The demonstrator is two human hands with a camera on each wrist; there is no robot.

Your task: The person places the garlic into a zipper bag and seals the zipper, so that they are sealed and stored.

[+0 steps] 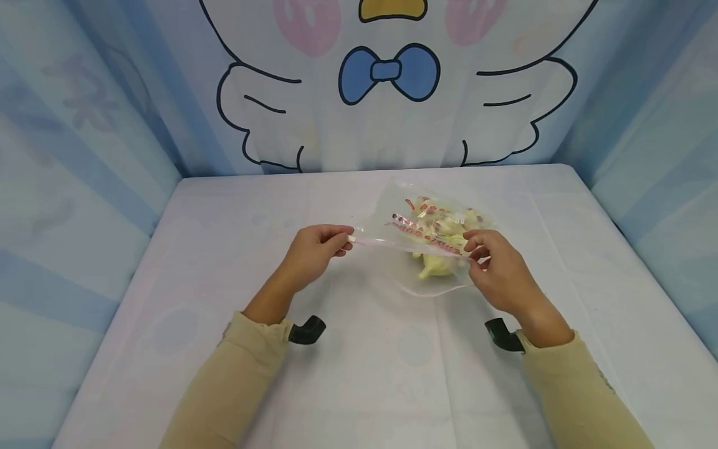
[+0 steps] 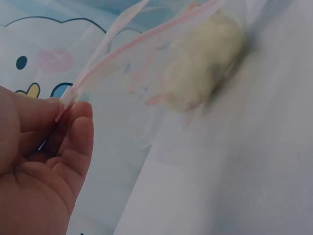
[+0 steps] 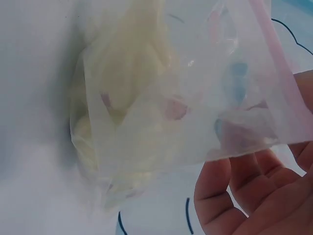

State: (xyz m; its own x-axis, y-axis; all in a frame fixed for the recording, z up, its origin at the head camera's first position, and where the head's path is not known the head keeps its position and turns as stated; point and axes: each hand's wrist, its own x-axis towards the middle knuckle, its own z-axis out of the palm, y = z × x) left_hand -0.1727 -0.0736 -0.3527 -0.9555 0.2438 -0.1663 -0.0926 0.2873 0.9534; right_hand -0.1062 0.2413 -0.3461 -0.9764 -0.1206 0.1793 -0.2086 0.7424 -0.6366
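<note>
A clear zip bag [image 1: 387,215] with a pink seal strip and red print is stretched between both hands over the table. Inside it lies a pale yellow, bunched-up soft thing [image 1: 436,265] with small dark reddish patches; its kind cannot be made out through the plastic. My left hand [image 1: 320,249] pinches the seal's left end, where a small white tab shows at the fingertips. At the right end of the seal, my right hand [image 1: 499,268] holds the bag's corner between thumb and forefinger, its other fingers bent behind the plastic. The left wrist view shows the yellow thing [image 2: 205,63] blurred.
A white cloth covers the table [image 1: 359,386]. Behind it hangs a curtain [image 1: 392,137] with a cartoon figure and blue bow tie, and blue-white curtains [image 1: 73,187] stand along both sides. Dark curved pieces [image 1: 307,330] stick out from both sleeve cuffs.
</note>
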